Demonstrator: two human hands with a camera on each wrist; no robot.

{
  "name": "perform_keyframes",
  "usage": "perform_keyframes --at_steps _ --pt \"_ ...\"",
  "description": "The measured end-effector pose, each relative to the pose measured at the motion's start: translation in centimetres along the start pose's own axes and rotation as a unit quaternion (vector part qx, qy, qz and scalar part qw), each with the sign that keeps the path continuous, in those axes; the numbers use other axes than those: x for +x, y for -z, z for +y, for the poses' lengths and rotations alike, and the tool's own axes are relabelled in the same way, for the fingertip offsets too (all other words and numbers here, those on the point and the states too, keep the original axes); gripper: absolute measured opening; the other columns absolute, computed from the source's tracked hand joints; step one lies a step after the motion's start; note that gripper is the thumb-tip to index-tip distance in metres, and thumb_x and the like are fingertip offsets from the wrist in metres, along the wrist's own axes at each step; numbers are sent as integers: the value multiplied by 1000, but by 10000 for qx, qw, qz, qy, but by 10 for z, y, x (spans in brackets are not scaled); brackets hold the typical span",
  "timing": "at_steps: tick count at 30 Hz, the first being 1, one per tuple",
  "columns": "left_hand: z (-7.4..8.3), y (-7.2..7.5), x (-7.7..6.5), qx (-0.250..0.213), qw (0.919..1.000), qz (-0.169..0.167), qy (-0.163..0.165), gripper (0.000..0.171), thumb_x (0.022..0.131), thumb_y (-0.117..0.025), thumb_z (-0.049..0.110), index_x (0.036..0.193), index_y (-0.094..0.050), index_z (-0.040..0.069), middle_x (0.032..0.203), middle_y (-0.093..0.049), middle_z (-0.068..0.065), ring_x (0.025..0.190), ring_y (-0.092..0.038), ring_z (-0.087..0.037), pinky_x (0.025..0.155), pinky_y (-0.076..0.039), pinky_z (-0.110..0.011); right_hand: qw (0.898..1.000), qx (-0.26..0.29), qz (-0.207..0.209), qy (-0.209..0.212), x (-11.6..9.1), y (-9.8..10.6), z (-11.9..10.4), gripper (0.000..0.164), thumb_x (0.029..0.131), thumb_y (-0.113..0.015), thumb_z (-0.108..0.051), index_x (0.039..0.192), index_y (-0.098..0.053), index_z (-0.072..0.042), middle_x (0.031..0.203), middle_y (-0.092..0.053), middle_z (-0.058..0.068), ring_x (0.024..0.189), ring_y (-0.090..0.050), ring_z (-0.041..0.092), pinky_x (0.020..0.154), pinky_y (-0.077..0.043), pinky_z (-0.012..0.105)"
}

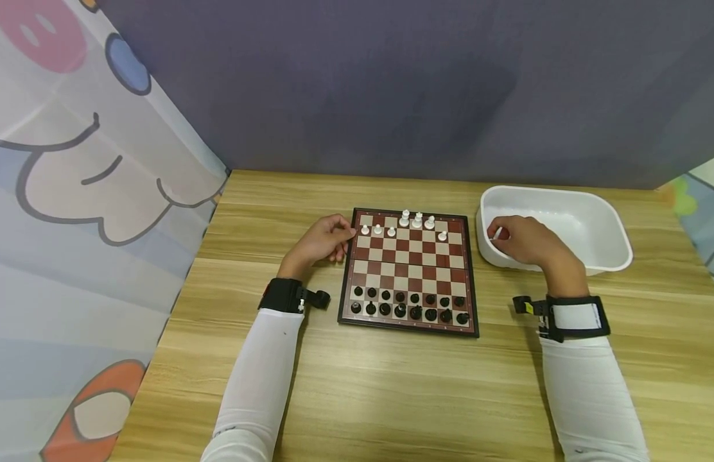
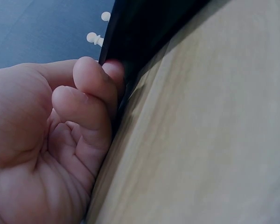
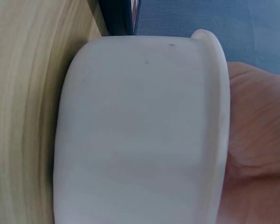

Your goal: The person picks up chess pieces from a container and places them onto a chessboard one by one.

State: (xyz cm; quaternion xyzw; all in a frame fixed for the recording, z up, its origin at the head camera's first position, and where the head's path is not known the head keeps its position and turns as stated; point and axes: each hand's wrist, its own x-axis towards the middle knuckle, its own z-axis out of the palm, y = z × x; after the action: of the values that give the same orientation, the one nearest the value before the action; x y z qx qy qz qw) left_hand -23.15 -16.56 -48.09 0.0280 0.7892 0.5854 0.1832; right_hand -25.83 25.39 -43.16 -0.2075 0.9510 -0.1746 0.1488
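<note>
"What do we find furthest left of the chessboard point(image 1: 393, 266)?"

"We see a pale cloth point(image 1: 62, 212) printed with cartoon shapes, well apart from the board. Between the two, right at the chessboard's left edge, is our left hand point(image 1: 323, 240)."

"And its grip?"

"Narrow. Our fingers are bent in, and thumb and fingertips hold that edge."

"The chessboard itself?"

"We have it flat on the wooden table point(image 1: 415, 398), between our two hands. On its far part we count seven white pieces point(image 1: 417, 222): three pawns toward its left, three taller ones along its far row, then a lone pawn toward its right. On its near side, sixteen black pieces point(image 1: 400, 310) stand in two full rows."

"And right of it?"

"Just beside the chessboard's right edge we see a white tub point(image 1: 582, 224). Our right hand point(image 1: 524, 240) reaches over the end nearest the board, fingers dipped inside."

"Holding anything?"

"Our fingertips are close together and a bit of white shows by them, but we cannot tell whether that is a piece or the tub."
</note>
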Motion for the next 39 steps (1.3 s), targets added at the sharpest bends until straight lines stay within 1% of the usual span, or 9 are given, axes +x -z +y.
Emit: perform_keyframes --at_steps 4,11,17,20,25,28,35,39 --pt "0 0 0 2 10000 -4 13 17 105 -59 20 112 -58 5 70 -60 -6 48 -54 -13 42 -44 -21 9999 -97 91 37 1 -1 0 11 99 -56 -12 102 -66 -8 85 -66 9 73 -56 23 64 -43 35" --pt "1 0 0 -21 10000 -2 -3 16 105 -59 19 111 -58 4 68 -59 -5 47 -54 -12 42 -44 -21 9995 -240 187 79 1 -1 0 12 99 -55 -11 100 -67 -10 79 -64 6 71 -55 22 62 -42 36" --pt "1 0 1 -34 10000 -13 -11 16 105 -59 19 110 -58 4 68 -59 -5 47 -54 -12 41 -44 -21 9997 -6 196 -156 1 0 -1 17 101 -52 -19 101 -63 -6 85 -65 9 75 -56 24 62 -43 36" --pt "0 0 1 -41 10000 -6 2 16 105 -59 19 110 -58 4 68 -60 -5 47 -54 -12 41 -44 -21 9990 115 336 -283 1 0 -2 18 101 -53 -22 101 -62 -6 85 -64 9 74 -55 23 61 -41 35" --pt "1 0 1 -37 10000 2 9 16 105 -59 19 110 -58 4 68 -59 -4 47 -53 -12 41 -44 -21 9971 180 699 -243 1 0 -5 17 100 -54 -17 107 -64 -5 81 -63 8 66 -52 22 54 -38 33" --pt "2 0 1 -28 10000 -4 11 16 105 -59 19 110 -58 4 67 -59 -4 47 -53 -12 41 -43 -21 9961 245 813 -236 0 0 -6 20 99 -52 -14 111 -66 -5 78 -62 8 63 -50 21 52 -37 33" --pt "3 0 1 3 10000 13 34 17 105 -59 20 110 -58 4 68 -58 -4 47 -53 -12 42 -44 -21 9946 429 900 -291 1 0 -7 24 99 -55 -13 119 -63 -2 83 -66 12 63 -53 21 55 -40 34" --pt "2 0 1 9 10000 21 40 16 105 -59 20 109 -58 4 69 -58 -4 47 -54 -12 42 -44 -21 9937 388 1020 -249 2 0 -8 27 99 -58 -12 122 -64 -1 87 -67 15 67 -56 23 58 -41 33"
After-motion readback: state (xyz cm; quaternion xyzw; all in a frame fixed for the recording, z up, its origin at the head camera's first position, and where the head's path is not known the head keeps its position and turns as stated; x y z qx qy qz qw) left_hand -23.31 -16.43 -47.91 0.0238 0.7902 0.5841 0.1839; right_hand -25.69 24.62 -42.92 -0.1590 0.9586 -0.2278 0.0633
